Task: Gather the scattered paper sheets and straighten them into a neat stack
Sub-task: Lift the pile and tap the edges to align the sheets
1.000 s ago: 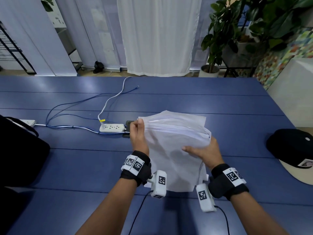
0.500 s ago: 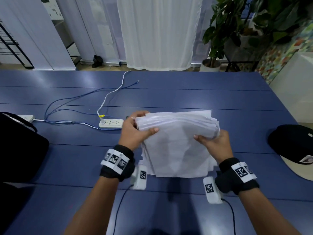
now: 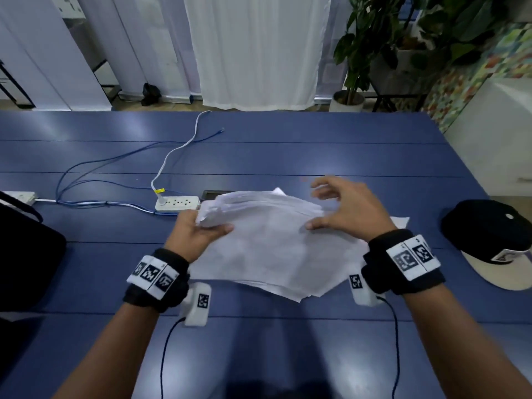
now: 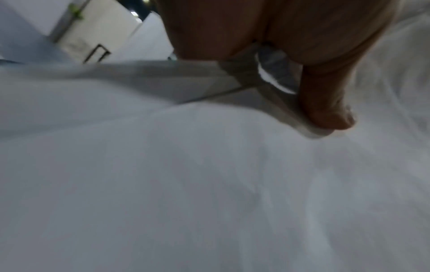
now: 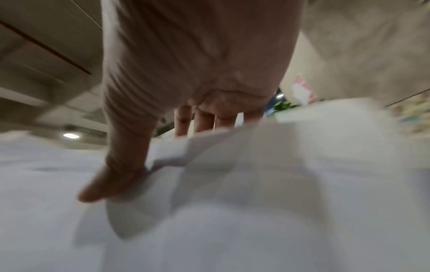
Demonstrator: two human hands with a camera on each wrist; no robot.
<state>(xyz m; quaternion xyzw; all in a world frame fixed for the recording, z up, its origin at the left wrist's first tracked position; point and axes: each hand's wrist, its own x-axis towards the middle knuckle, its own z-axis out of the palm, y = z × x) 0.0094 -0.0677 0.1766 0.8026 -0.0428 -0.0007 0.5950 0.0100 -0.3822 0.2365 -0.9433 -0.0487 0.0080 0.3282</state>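
A thick, uneven stack of white paper sheets (image 3: 273, 246) is held low over the blue table (image 3: 316, 145), its near edges fanned out. My left hand (image 3: 198, 231) pinches the stack's far left corner, thumb on top; the left wrist view shows that thumb (image 4: 325, 106) pressing the sheets (image 4: 186, 184). My right hand (image 3: 345, 208) is at the stack's far right corner with fingers spread and loose, only the thumb touching the top sheet. The right wrist view shows the thumb (image 5: 111, 180) on the paper (image 5: 256, 202) and the fingers beyond its edge. One loose sheet (image 3: 400, 221) lies flat to the right.
A white power strip (image 3: 177, 203) with blue and white cables (image 3: 95, 182) lies just behind the stack on the left. A black cap (image 3: 489, 240) sits at the right edge, a black bag (image 3: 26, 254) at the left. Potted plants stand beyond the table.
The stack has come down from upright to nearly flat over the table. My right hand has let go of the right edge and spread its fingers. My left hand keeps its hold.
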